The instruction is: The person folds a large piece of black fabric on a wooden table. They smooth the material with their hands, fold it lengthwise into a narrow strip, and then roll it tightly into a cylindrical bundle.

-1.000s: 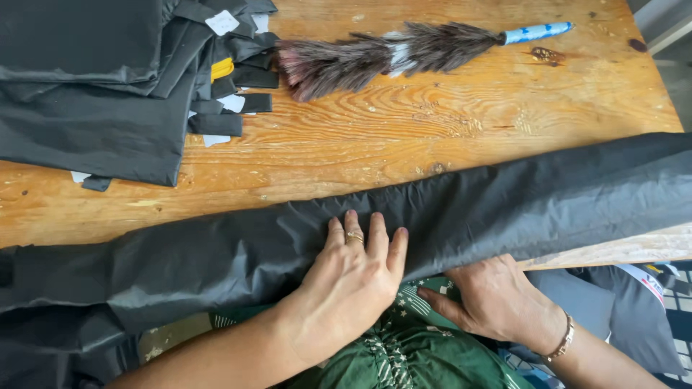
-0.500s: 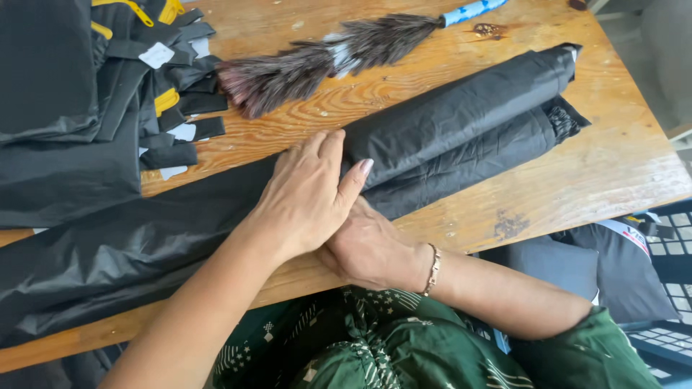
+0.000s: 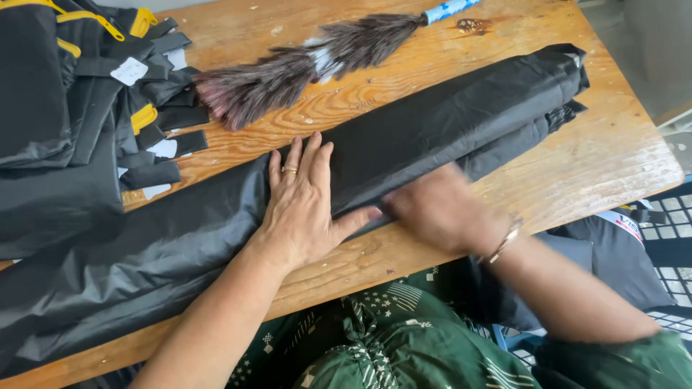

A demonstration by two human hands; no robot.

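A long folded strip of black fabric [image 3: 404,148] lies diagonally across the wooden table [image 3: 613,155], its far right end doubled into layers, and the left hand [image 3: 303,205] lies flat and spread on its middle, seemingly pinning the fold. The right hand [image 3: 440,210], motion-blurred, rests on the fabric's near edge just beside it; its grip cannot be told. A feather duster [image 3: 310,61] and stacked black pieces [image 3: 65,108] with yellow trim sit farther off.
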